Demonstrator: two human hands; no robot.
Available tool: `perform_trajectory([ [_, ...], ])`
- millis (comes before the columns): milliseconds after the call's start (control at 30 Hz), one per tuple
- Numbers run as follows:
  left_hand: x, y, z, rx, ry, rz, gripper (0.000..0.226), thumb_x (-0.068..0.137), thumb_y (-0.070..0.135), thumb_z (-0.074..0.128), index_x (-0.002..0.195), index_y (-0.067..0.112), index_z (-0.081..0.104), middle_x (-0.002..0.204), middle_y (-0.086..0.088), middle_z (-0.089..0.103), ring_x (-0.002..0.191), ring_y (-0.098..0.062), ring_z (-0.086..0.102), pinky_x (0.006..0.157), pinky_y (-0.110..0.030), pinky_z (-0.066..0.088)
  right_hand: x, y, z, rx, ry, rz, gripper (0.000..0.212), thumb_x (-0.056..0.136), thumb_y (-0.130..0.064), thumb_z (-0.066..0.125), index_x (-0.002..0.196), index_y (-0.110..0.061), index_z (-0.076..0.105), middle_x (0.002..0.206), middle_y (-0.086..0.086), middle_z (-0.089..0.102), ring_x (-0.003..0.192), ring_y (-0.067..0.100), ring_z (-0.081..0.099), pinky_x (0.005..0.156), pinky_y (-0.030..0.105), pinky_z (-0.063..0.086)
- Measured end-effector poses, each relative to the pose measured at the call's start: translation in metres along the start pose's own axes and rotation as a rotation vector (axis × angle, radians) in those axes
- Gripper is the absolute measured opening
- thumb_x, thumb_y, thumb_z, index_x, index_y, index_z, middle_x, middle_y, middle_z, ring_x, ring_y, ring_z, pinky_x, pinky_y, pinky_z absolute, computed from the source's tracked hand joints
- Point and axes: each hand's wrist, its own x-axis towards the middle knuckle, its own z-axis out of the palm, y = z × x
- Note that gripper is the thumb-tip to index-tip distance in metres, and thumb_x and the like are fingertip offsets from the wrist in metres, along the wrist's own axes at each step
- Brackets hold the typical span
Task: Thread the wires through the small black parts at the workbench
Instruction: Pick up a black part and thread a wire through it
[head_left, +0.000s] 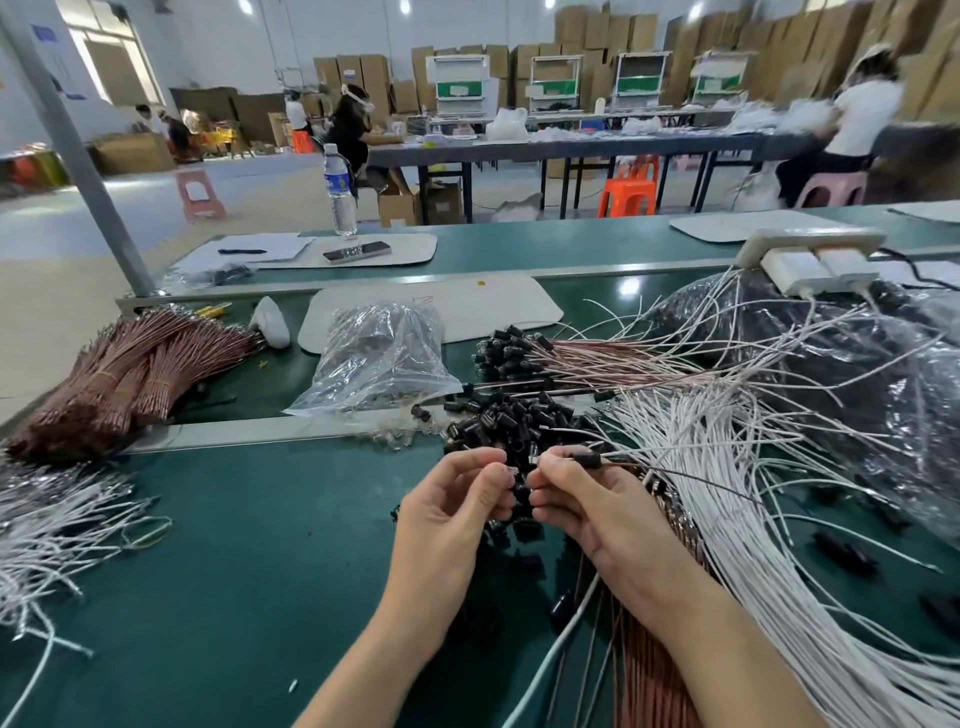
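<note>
My right hand (587, 501) pinched a small black part (588, 459) just in front of the loose parts pile (519, 415) on the workbench (260, 545). My left hand (457, 504) pinched what looked like a wire tip (511, 470). Best bet, I figured: grip close to the tip and line it up straight with the hole.
</note>
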Motion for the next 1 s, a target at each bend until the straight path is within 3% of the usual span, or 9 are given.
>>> perform_trajectory([
  [200,-0.0023,0.0024,0.0021,-0.021,0.001,0.005,0.015,0.086,0.031,0.070,0.099,0.027,0.077,0.092,-0.007,0.078,0.084,-0.018,0.073,0.079,-0.022,0.057,0.0009,0.0030,-0.0003,-0.071,-0.019,0.001,0.020,0.082,-0.034,0.083,0.089,-0.016,0.080,0.092,0.010,0.076,0.081,0.016,0.072,0.072,0.022,0.057],
  [333,-0.0029,0.0019,0.0025,-0.001,-0.017,0.008,0.012,0.089,0.031,0.068,0.097,0.027,0.076,0.090,-0.006,0.078,0.082,-0.014,0.073,0.077,-0.019,0.055,0.0015,0.0049,-0.0009,-0.085,-0.027,-0.007,0.030,0.074,-0.041,0.081,0.093,-0.018,0.081,0.094,0.009,0.077,0.082,0.015,0.072,0.074,0.022,0.057],
  [1000,-0.0021,-0.0016,0.0007,0.069,-0.053,0.031,0.012,0.089,0.034,0.068,0.090,0.025,0.074,0.082,0.000,0.073,0.076,-0.009,0.066,0.073,-0.018,0.053,0.0014,0.0077,-0.0034,-0.175,-0.028,-0.077,0.031,0.076,-0.049,0.078,0.093,-0.022,0.081,0.092,0.004,0.077,0.085,0.014,0.073,0.075,0.021,0.057],
])
